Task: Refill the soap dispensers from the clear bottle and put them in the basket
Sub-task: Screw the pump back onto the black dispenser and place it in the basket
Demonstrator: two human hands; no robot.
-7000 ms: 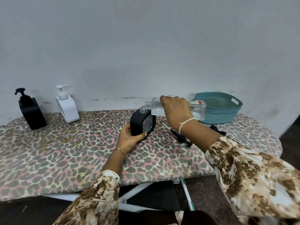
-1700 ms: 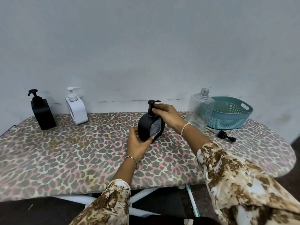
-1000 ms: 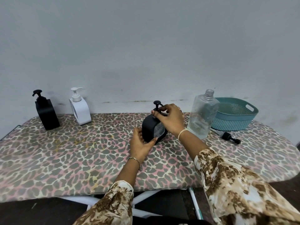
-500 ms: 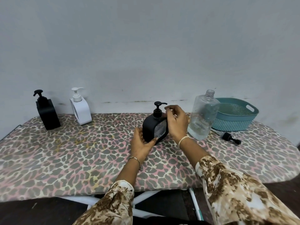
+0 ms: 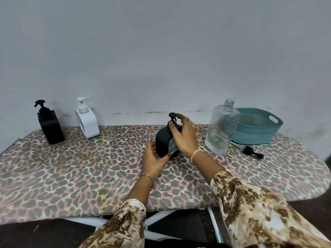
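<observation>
Here, a round black dispenser (image 5: 163,140) stands upright near the middle of a leopard-print ironing board (image 5: 75,169), with both hands on it. The left hand (image 5: 155,162) grips its lower part from the near side. The thumb lies across the front edge and the fingers wrap round the left side, so the body is pinched between them.

The right hand (image 5: 187,136) comes over the top from the right. Its thumb rests on the collar just under the pump head (image 5: 172,115). The forefinger is lifted and slightly spread beside the pump head, and the other fingers curl round the far side of the neck. Whether those fingers press on the neck is hidden by the hand itself.

Just to the right of this hand stands the clear bottle (image 5: 222,129), upright and uncapped, with a little liquid showing at the bottom. Behind and to the right of it sits the teal basket (image 5: 259,135), against the wall (image 5: 161,51). A loose black pump (image 5: 252,152) lies flat on the board in front of the basket.

Well apart, at the far left end, a square black dispenser (image 5: 50,127) and a white dispenser (image 5: 88,123) stand side by side, both with their pumps on.
</observation>
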